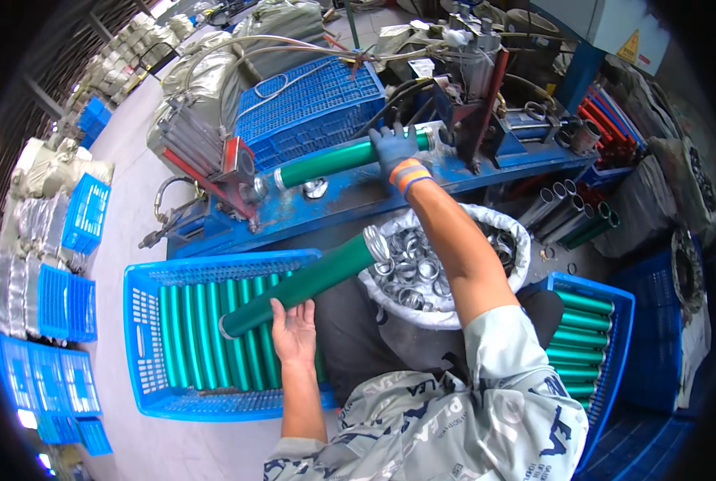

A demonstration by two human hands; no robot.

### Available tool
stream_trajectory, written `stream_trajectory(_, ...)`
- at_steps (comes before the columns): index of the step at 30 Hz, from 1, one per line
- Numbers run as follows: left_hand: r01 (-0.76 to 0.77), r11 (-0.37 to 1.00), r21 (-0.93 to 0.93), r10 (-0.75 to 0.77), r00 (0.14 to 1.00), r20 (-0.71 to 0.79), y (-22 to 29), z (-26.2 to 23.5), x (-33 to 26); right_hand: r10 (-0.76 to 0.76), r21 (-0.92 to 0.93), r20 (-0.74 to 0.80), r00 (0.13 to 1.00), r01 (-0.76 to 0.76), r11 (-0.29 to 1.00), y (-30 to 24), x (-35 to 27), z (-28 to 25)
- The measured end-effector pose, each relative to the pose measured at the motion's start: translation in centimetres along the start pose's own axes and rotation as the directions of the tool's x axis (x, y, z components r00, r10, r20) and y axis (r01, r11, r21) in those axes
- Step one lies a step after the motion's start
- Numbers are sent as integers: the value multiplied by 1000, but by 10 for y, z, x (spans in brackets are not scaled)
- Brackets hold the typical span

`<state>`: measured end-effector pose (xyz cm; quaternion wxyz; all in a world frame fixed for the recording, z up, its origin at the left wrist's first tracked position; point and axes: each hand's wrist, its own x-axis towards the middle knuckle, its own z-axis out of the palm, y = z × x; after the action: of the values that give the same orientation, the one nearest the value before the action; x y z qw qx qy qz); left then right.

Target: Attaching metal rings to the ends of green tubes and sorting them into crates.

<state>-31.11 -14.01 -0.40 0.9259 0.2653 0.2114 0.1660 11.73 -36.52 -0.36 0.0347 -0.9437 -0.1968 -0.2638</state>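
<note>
My bare left hand (295, 333) is palm up, holding a green metal tube (302, 284) from below, its fingers partly hidden under it. This tube slants up to the right, with a silver ring (376, 244) at its far end. My right hand (394, 148), in a blue-grey glove, is wrapped over a second green tube (326, 166). That one lies along the blue machine bed (350, 186), between the left clamp head (234, 172) and the right-hand fixture (474, 112). A loose silver ring (315, 189) rests on the bed below it.
A blue crate (137, 345) of green tubes stands at left, another crate (627, 321) at right. A white-lined sack (522, 240) of metal rings sits between me and the machine. Several tubes (566, 212) stand right of it. Hoses (294, 44) cross behind, above stacked blue crates (310, 104).
</note>
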Motion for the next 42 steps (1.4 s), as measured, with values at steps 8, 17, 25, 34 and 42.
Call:
stream_trajectory(8,66,984,166,-71,997,27,-44,1,66,32,747,-264,964,184,639,13,-64,-194)
stream_trajectory(17,-17,982,190,-18,983,183,-140,178,275,646,997,63,761,-25,-68,132,-328,-256)
stream_trajectory(25,40,987,157,-45,999,27,-170,157,352,676,968,247,694,-212,-135,129,-424,-300)
stream_trajectory(34,117,961,250,-115,993,-22,-156,148,360,675,945,312,669,-148,-291,108,-408,-282)
stream_trajectory(42,132,923,362,-133,991,-23,-164,162,343,699,963,262,666,-136,-232,109,-433,-289)
